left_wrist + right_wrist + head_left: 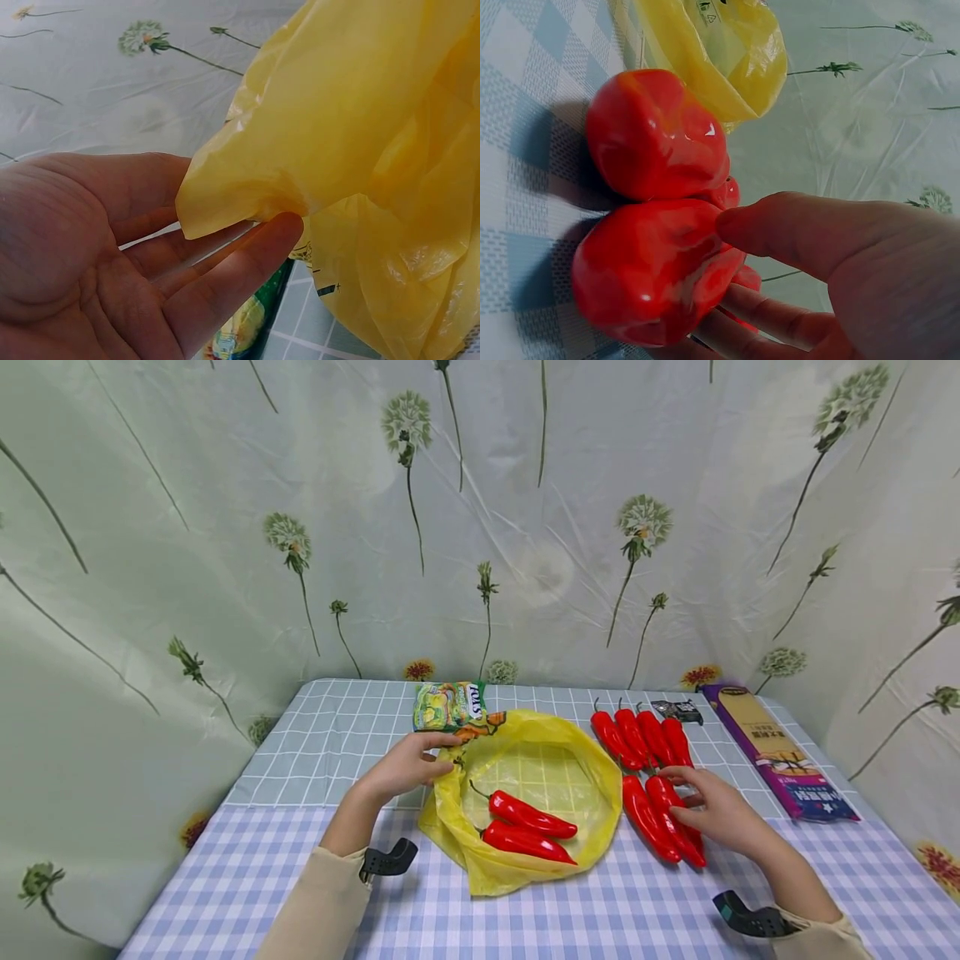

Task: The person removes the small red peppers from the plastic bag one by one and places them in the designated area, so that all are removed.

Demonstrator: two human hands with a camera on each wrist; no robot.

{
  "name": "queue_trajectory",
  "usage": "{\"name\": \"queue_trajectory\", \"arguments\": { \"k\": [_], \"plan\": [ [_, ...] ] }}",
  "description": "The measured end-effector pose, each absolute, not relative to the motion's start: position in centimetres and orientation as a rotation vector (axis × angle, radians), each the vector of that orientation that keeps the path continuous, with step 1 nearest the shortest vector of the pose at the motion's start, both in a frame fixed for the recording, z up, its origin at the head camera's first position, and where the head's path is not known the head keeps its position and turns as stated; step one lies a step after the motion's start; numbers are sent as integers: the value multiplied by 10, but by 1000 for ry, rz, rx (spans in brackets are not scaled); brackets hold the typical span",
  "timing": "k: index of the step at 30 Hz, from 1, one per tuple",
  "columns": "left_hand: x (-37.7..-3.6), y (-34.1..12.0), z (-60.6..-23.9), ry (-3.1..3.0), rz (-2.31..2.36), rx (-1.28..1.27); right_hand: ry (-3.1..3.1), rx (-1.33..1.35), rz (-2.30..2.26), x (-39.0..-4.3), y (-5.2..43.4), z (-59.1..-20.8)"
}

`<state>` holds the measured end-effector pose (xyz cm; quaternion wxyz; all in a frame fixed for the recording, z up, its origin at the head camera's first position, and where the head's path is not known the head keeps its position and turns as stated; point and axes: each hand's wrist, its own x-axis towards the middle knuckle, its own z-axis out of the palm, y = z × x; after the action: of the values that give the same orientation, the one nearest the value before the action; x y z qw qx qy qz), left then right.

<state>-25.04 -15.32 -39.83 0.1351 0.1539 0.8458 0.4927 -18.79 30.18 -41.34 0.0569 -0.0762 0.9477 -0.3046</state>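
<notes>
A yellow plastic bag lies with its mouth spread wide, and two red chili peppers rest inside it. My left hand holds the bag's left rim between thumb and fingers; the thumb tip is hidden behind the plastic in the left wrist view. Right of the bag, my right hand grips a red chili pepper in the front row, thumb on one side and fingers on the other. Another pepper lies right beside it. Behind them, several more peppers lie in a row.
A green snack packet lies behind the bag at the left. To the right rests a long purple and gold package, and a small black packet sits behind the peppers. A floral curtain hangs behind the checked tablecloth.
</notes>
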Motion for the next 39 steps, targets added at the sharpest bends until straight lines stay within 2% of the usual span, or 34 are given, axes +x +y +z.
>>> {"name": "queue_trajectory", "arguments": {
  "k": [15, 26, 39],
  "plan": [
    [-250, -153, -401, 2471, 1380, 440, 3151, -275, -718, -188, 281, -401],
    [-250, -154, -400, 2465, 1373, 471, 3178, -470, -859, -188, 237, -398],
    [-249, -156, -398, 2461, 1374, 495, 2884, -736, -956, -198, 182, -405]
  ]
}}
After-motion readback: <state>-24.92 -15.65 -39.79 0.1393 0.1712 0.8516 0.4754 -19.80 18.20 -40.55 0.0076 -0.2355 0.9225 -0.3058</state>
